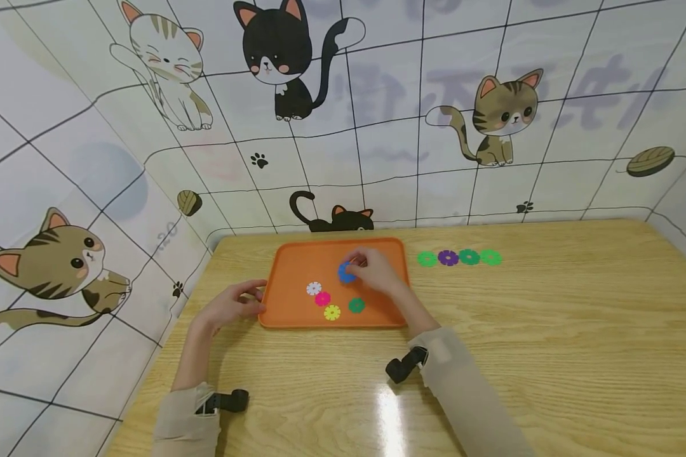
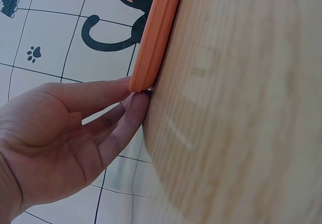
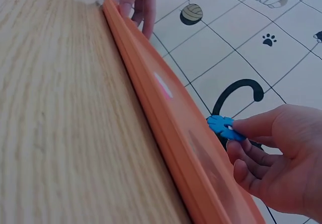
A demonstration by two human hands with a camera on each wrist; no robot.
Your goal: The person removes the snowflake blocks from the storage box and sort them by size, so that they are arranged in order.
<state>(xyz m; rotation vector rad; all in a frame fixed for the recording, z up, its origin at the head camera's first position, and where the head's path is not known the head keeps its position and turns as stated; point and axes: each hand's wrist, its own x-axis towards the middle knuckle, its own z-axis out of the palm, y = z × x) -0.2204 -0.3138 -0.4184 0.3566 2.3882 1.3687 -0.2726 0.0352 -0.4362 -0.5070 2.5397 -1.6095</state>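
In the head view, my right hand is above the orange tray, pinching a blue notched plastic disc. The right wrist view shows this blue disc between thumb and fingertips, off the tray's surface. My left hand is at the tray's left edge. Seen from the left wrist, its thumb and fingers hold the tray's rim at one end. On the tray lie a white disc, a pink disc, a yellow disc and a green disc.
Right of the tray, a row of discs lies on the wooden table: a light green disc, a purple disc, a teal disc and another light green disc. A cat-patterned wall covering stands behind the table and at left.
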